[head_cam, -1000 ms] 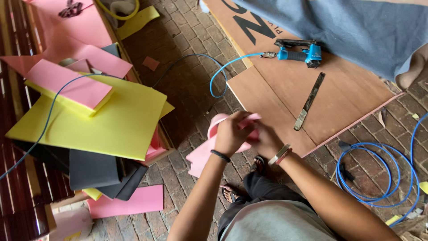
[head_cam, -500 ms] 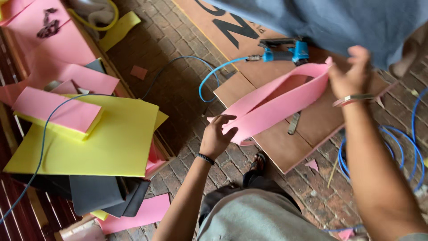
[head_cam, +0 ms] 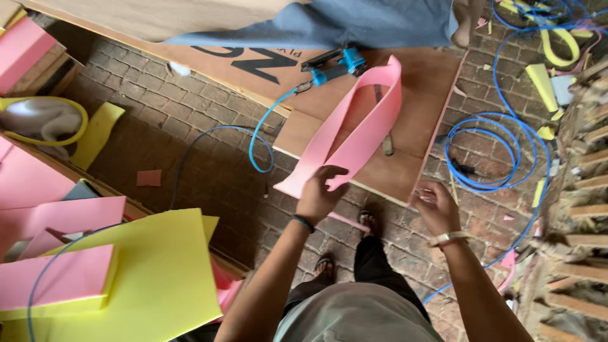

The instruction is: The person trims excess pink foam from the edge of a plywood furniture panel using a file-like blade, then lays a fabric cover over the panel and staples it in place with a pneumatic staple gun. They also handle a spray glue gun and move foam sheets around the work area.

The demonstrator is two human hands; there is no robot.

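Pinching looped pink foam strip (head_cam: 354, 136), left hand (head_cam: 320, 193)

The floor is paved with worn reddish-brown bricks (head_cam: 190, 120) laid in a staggered pattern, dusty and lit by even daylight. A flat brown plywood board (head_cam: 411, 152) lies on the bricks, with a longer brown board bearing black printed letters (head_cam: 253, 63) just beside it. A coiled blue air hose (head_cam: 487, 152) rests on the paving to the right, near a rough wooden frame (head_cam: 582, 183). To the left, large yellow foam sheets (head_cam: 164, 278) and pink foam sheets (head_cam: 57, 215) are stacked on a low wooden platform (head_cam: 38, 69). Small pink and yellow offcuts lie scattered about
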